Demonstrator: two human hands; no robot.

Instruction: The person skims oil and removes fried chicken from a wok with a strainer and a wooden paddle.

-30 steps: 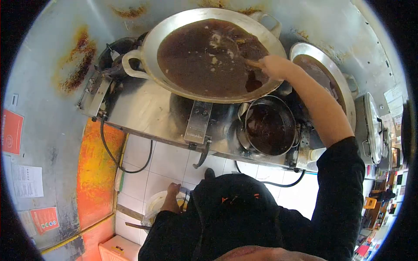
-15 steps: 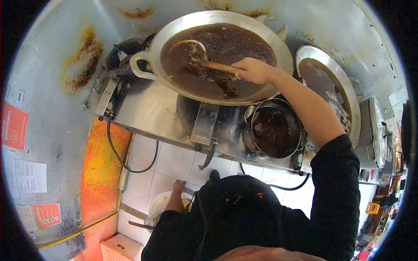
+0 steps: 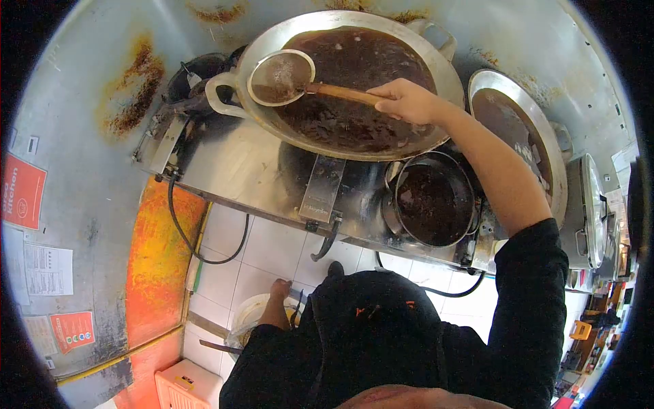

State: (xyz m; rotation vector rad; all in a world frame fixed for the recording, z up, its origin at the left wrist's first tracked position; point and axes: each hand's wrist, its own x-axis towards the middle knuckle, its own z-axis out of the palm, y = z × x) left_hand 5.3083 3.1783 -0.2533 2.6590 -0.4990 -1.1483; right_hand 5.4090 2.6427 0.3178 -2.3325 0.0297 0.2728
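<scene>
My right hand (image 3: pixel 407 102) is closed around the wooden handle of a round mesh strainer (image 3: pixel 281 77). The strainer is over the left part of a large metal wok (image 3: pixel 269 129) full of dark brown liquid (image 3: pixel 381 68), with a little pale residue in its mesh. My left hand (image 3: pixel 279 289) hangs low beside my body, above a pale bucket (image 3: pixel 251 310) on the floor. Its fingers are too small and dark to make out.
A smaller pot (image 3: pixel 436 198) of dark liquid stands at the stove's front edge. Right of it is a second wok (image 3: pixel 558 184) with pale pieces in brown liquid, then a lidded pot (image 3: pixel 582 211). A black hose (image 3: pixel 204 259) hangs below the stove (image 3: pixel 238 167).
My right hand has lifted the strainer out of the liquid and moved it slightly left, toward the wok's rim. My left hand stays about where it was.
</scene>
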